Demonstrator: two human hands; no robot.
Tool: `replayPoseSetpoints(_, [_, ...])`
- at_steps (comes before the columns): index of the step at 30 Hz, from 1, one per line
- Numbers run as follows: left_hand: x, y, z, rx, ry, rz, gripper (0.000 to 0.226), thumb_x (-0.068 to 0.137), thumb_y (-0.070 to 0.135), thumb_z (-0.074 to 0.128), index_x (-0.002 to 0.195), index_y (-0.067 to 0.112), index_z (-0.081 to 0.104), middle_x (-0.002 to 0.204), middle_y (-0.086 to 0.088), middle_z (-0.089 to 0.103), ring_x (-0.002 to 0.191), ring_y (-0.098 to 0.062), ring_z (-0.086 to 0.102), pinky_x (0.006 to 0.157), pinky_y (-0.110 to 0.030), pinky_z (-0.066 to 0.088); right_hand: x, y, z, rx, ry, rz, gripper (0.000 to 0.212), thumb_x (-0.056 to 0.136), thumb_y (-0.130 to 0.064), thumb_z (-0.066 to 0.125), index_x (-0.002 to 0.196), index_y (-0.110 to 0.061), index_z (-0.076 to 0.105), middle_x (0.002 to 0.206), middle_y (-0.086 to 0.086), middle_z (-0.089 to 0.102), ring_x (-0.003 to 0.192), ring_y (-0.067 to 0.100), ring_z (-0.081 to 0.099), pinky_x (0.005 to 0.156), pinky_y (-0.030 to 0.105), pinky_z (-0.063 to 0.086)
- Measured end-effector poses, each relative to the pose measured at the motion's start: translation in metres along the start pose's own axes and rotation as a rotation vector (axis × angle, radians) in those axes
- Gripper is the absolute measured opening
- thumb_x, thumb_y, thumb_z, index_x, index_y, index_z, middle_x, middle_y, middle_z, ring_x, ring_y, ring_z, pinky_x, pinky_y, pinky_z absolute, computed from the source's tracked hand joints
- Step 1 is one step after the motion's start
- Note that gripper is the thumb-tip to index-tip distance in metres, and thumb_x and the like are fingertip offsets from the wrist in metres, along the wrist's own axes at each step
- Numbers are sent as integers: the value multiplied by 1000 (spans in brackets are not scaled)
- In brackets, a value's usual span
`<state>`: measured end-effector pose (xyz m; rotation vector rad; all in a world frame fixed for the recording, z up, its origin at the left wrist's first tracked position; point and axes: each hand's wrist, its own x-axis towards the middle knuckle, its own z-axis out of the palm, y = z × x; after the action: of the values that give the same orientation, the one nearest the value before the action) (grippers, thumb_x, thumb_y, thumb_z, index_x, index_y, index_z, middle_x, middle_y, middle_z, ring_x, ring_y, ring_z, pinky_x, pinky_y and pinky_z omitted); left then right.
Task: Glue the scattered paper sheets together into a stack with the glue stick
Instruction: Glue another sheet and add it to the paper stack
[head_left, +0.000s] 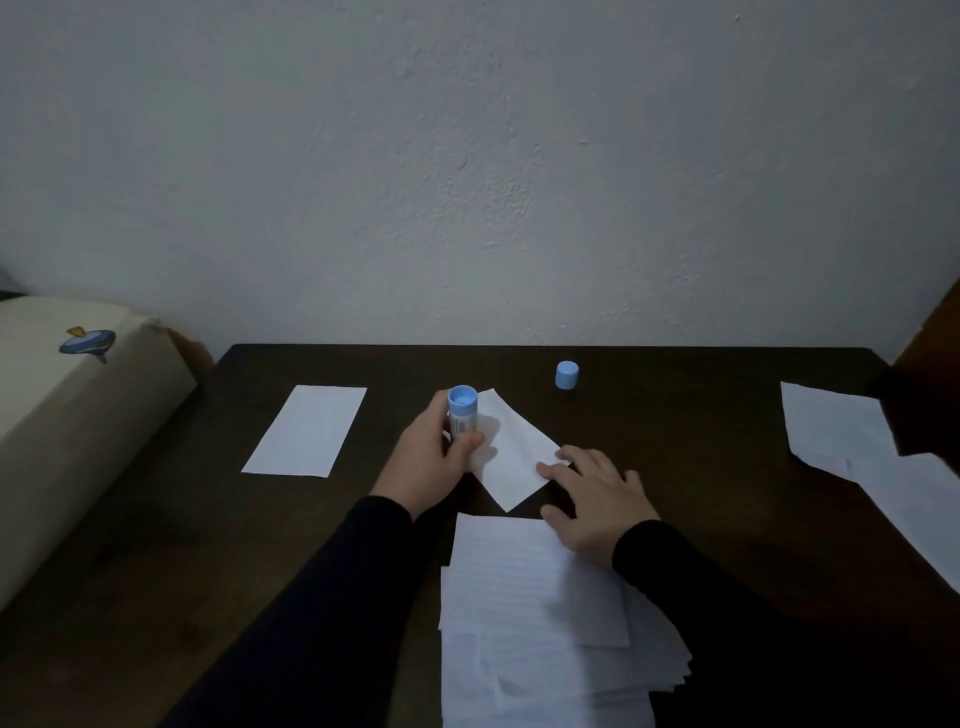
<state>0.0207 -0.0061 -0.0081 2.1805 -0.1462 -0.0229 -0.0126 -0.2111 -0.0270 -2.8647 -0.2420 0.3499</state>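
My left hand (428, 460) grips a blue glue stick (462, 413), held upright with its uncapped end down on a small white paper sheet (511, 460) in the middle of the dark table (675, 441). My right hand (592, 499) lies flat, its fingertips pressing that sheet's right corner. The glue stick's blue cap (566, 375) stands on the table behind the sheet. A stack of white sheets (535, 623) lies at the near edge, partly under my right wrist. Another loose sheet (307, 430) lies to the left.
More white paper (841, 436) lies at the table's right side, partly hidden by a dark object (919, 410). A cream box with a blue sticker (67, 395) stands left of the table. A white wall rises behind.
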Motion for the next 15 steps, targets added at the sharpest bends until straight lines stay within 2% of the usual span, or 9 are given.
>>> replayPoseSetpoints(7, [30, -7, -8, 30, 29, -42, 42, 94, 31, 57, 132, 28, 39, 126, 3, 56, 114, -12, 53, 94, -32, 47, 1, -4, 1, -5, 27, 22, 55, 93, -43, 44, 146, -38, 30, 156, -9, 17, 143, 15, 11, 110, 48, 19])
replayPoseSetpoints(11, [38, -14, -13, -3, 129, -88, 50, 94, 25, 58, 139, 25, 36, 132, 0, 55, 121, -17, 51, 99, -36, 44, 2, -5, -4, -49, -3, 35, 55, 95, -44, 42, 148, -37, 27, 158, -7, 12, 145, 18, 7, 112, 49, 16])
replayPoseSetpoints(15, [35, -19, -13, -114, 265, -107, 53, 94, 21, 58, 142, 27, 36, 133, 1, 54, 123, -16, 49, 98, -30, 38, 1, -7, -2, -90, -39, 61, 56, 98, -45, 36, 151, -36, 19, 161, -6, 6, 147, 22, 2, 115, 51, 12])
